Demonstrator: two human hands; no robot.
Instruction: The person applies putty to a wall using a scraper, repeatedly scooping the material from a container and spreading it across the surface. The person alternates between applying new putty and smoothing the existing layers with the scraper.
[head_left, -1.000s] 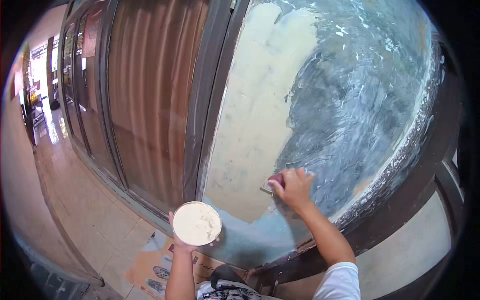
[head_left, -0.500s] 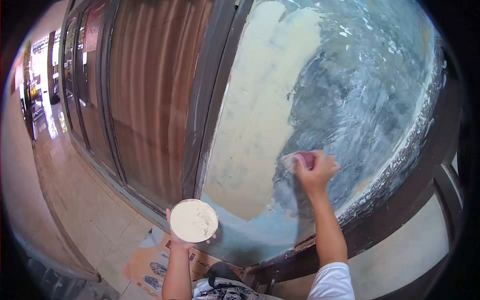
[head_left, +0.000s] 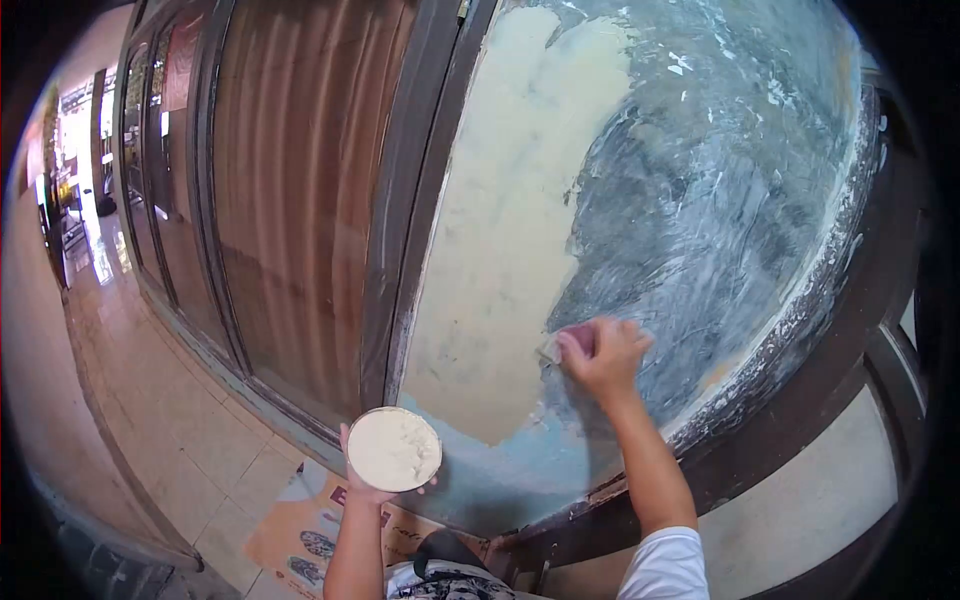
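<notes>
My left hand (head_left: pixel 366 486) supports a round bowl of cream putty (head_left: pixel 394 449) from below, its fingers curled about the rim. The putty is smooth on the left and lumpy on the right. In my right hand (head_left: pixel 606 362) is a putty scraper (head_left: pixel 578 341) with a dark red grip and a pale, partly hidden blade. Its blade is against the wall, at the ragged border between a cream putty coat (head_left: pixel 500 240) and bare grey-blue wall (head_left: pixel 680 210).
A dark window frame (head_left: pixel 412 200) with a brown curtain (head_left: pixel 290 190) behind glass borders the wall on the left. Dark wooden trim (head_left: pixel 790 420) runs along the right. Below lie a tiled floor (head_left: pixel 190 420) and an orange printed sheet (head_left: pixel 300 540).
My right hand has moved the scraper left and slightly down along the wall. The bowl in my left hand sits slightly lower and further right in view.
</notes>
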